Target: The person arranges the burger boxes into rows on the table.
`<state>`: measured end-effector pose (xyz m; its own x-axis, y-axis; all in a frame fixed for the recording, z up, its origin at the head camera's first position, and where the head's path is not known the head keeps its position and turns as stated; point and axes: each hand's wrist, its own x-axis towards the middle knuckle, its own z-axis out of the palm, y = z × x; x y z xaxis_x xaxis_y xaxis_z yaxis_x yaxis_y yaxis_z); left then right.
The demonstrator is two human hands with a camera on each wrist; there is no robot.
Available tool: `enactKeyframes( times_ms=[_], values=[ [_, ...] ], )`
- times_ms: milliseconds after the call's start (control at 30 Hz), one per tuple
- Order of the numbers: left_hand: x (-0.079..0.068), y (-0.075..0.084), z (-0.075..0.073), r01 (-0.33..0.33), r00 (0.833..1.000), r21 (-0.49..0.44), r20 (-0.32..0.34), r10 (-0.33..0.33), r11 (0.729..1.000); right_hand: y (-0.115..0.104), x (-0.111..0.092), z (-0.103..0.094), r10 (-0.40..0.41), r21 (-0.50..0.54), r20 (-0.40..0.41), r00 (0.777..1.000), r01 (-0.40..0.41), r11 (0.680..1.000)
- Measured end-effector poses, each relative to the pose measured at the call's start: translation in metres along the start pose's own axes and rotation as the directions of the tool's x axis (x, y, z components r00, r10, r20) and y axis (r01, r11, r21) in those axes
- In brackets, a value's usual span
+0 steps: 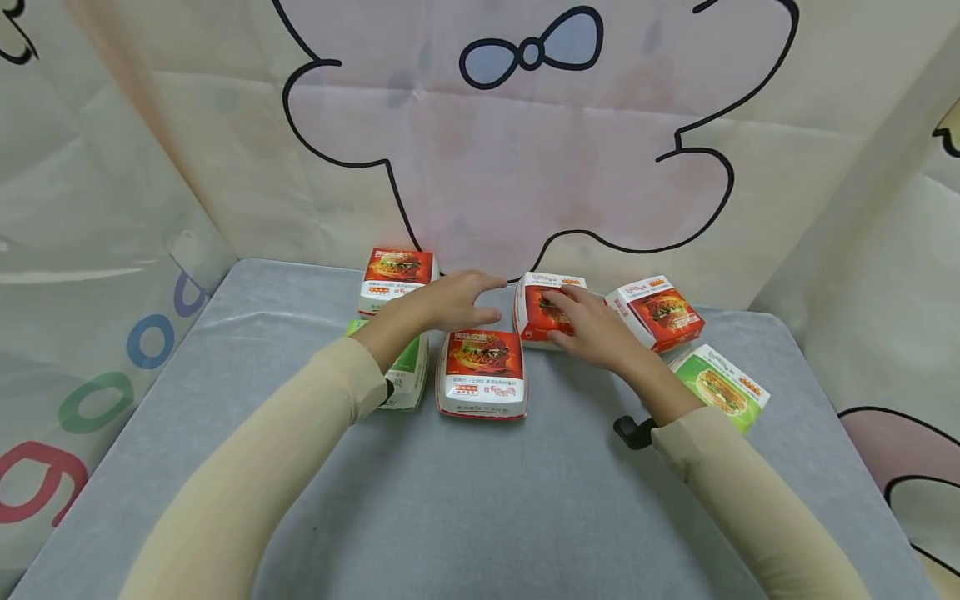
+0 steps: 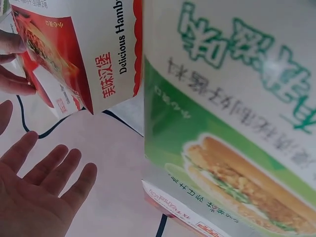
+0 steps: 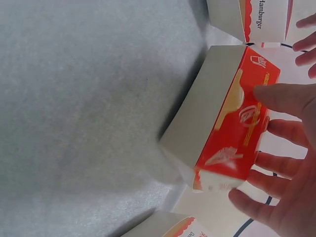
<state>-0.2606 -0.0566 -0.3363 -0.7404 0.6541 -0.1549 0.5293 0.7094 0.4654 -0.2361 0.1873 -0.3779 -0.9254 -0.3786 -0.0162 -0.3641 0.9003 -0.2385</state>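
My right hand (image 1: 592,329) rests on a red-and-white hamburger box (image 1: 531,308), its thumb on the red side and its other fingers spread along the top. In the right wrist view these fingers look fairly straight against the box (image 3: 222,138). My left hand (image 1: 453,302) hovers with fingers extended, holding nothing, behind the front red-and-white box (image 1: 483,379). Below the left wrist, partly hidden by it, is a green-and-white box (image 1: 407,379), large in the left wrist view (image 2: 222,113). Another red-and-white box (image 1: 397,265) lies behind it.
Right of my right hand sit a tilted-angle red-and-white box (image 1: 660,312) and a green-and-white box (image 1: 723,387), close to my right forearm. All stand on a grey cloth-covered table (image 1: 480,517). A printed curtain (image 1: 525,167) hangs along the back edge.
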Motion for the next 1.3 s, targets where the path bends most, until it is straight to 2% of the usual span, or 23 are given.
enactKeyframes(
  times_ms=[500,733,933,1300],
  values=[
    [0.013,0.011,0.002,0.053,0.995,0.003,0.081,-0.053,0.999,-0.004,0.009,-0.005,-0.022,0.037,0.025,0.999,0.021,0.999],
    [0.017,0.018,0.008,0.112,0.978,0.006,0.178,-0.111,0.994,-0.006,0.014,-0.002,-0.038,0.043,0.042,0.998,0.037,0.998],
    [0.021,0.022,0.011,0.117,0.963,0.032,0.241,-0.122,0.993,-0.008,0.015,-0.002,-0.040,0.048,0.033,0.999,0.038,0.998],
    [0.023,0.022,0.010,0.148,0.951,0.078,0.263,-0.164,0.986,-0.003,0.013,-0.005,-0.075,0.111,0.009,0.997,0.074,0.991]
  ],
)
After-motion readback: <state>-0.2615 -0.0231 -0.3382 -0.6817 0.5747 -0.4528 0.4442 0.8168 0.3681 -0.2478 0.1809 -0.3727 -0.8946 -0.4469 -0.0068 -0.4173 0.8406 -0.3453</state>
